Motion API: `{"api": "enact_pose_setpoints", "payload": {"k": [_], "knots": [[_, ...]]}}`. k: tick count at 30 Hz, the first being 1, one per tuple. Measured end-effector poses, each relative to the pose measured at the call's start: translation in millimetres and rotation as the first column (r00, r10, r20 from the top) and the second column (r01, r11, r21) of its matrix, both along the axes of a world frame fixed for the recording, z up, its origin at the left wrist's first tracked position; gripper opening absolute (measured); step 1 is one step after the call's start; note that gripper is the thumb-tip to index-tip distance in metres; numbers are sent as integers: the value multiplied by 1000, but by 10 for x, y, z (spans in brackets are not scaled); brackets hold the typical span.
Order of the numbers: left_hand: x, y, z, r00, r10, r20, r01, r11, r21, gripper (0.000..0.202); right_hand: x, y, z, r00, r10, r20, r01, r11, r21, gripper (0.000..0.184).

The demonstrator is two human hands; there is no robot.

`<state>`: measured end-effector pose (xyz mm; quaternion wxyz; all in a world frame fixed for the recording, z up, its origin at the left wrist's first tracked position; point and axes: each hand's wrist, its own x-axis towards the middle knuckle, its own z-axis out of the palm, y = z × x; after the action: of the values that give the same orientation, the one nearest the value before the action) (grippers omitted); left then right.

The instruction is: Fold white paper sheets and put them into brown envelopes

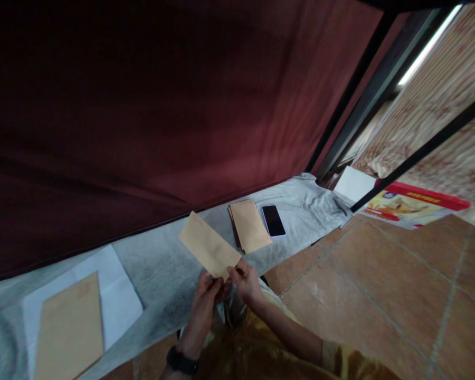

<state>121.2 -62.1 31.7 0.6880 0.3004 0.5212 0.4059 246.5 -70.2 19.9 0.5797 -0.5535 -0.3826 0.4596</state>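
Note:
A brown paper envelope is held up over a grey cloth on the floor. My left hand pinches its near end from below, and my right hand pinches the same end from the right. Both hands have their fingers closed on it. Beyond it a small stack of the same brown envelopes lies on the cloth, with a black phone beside it. At the left another brown envelope rests on a white sheet.
A dark red curtain hangs behind the cloth. Brown floor tiles spread to the right. A white paper and a red and yellow printed box lie at the back right, behind black metal bars.

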Motion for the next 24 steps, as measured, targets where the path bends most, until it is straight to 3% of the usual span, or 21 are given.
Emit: {"api": "enact_pose_setpoints", "payload": {"k": [4,7,15,19,24], "knots": [[-48,104,23,994,10,-108,-6,999,42,60,43,58,-90,988,-47,-146,42,999,-31,43],[-14,281,38,976,-36,-213,58,993,101,57,239,142,-129,968,-132,-213,126,991,-44,45],[625,823,54,932,-182,-312,248,951,184,57,1044,390,-192,950,-288,-118,279,956,-86,40],[855,950,-35,920,-145,-365,234,948,213,49,1214,423,-286,946,-318,-66,307,941,-142,38],[960,1004,-169,904,-114,-411,233,940,251,36,1282,397,-352,945,-323,43,326,933,-150,40]]}}
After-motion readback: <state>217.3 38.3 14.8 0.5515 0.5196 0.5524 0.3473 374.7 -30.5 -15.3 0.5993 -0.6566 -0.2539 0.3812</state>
